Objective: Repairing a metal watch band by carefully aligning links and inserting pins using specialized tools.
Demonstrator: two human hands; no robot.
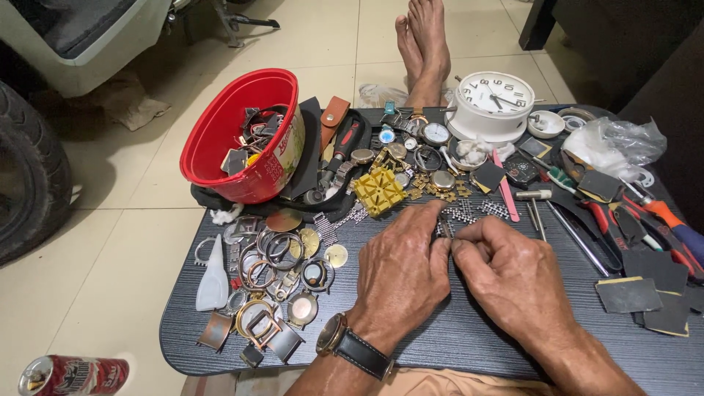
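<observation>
Pinching a metal watch band [445,228] between both fists, left hand [402,270] and right hand [506,275] clenched on it; I judge it light, floppy, slippery, best gripped at the links' edges.

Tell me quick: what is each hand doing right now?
Left hand: closed, pinching a metal watch band piece.
Right hand: closed, fingertips on the same piece.
</observation>
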